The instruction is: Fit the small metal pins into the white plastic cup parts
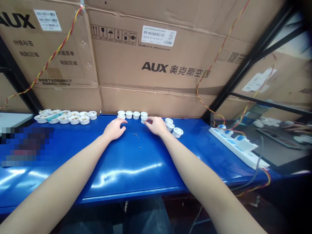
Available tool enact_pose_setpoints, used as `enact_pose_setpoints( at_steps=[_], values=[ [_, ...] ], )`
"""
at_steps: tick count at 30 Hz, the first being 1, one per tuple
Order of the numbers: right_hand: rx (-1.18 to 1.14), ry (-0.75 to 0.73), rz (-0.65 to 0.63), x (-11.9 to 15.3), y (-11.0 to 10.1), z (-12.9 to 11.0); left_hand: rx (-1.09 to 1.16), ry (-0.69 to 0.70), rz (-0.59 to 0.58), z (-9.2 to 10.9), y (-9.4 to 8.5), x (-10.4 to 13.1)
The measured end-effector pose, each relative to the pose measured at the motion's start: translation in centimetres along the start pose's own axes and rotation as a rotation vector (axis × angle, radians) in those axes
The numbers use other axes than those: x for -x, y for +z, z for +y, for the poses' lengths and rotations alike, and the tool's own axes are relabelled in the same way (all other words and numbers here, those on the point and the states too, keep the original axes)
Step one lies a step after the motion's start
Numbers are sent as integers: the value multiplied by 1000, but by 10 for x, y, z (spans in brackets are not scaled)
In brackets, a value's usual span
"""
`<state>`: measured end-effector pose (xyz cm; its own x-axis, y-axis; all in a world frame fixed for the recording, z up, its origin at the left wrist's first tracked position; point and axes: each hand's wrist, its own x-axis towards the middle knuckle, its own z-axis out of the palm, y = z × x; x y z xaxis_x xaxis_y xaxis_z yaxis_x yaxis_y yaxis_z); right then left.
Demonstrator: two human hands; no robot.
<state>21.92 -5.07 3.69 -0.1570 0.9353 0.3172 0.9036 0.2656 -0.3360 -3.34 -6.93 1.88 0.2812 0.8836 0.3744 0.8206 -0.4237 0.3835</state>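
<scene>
My left hand (114, 128) hovers low over the blue table, its thumb and fingers apart with nothing between them. Just beyond its fingertips sits a small white lidded cup (121, 116). My right hand (156, 125) has curled fingers at the right side of another small white lidded cup (144, 120), thumb and forefinger against it. Between the hands, at the back, stand more white cups (136, 115) in a row. Several tiny dark screw-like pieces (135, 134) lie on the table between my forearms. To the right of my right hand are 3 more lidded cups (177, 132).
At the back left, several white cups (74, 119) with small contents stand grouped, a teal tool (56, 116) across them. A white power strip (239, 148) lies along the right edge. Cardboard (151, 87) walls the back of the blue table (126, 172). Twisted wires (55, 53) hang in front.
</scene>
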Motion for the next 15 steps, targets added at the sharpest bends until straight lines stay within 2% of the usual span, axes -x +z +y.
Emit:
enact_pose_setpoints(
  at_steps=[2, 4, 7, 10, 12, 15],
  values=[
    [77, 94, 166, 1, -13, 10, 40, 137, -77, 8, 1, 2],
    [178, 213, 237, 2, -23, 22, 57, 235, -180, 18, 3, 5],
    [257, 380, 27, 4, -28, 38, 43, 302, -351, 33, 5, 9],
    [255, 396, -154, 4, -21, 41, 18, 294, -445, 41, 4, 12],
    [251, 358, -171, 4, -15, 37, 19, 300, -478, 43, 0, 13],
    [260, 319, -166, 4, -8, 27, 23, 379, -541, 44, -5, 13]
  ],
)
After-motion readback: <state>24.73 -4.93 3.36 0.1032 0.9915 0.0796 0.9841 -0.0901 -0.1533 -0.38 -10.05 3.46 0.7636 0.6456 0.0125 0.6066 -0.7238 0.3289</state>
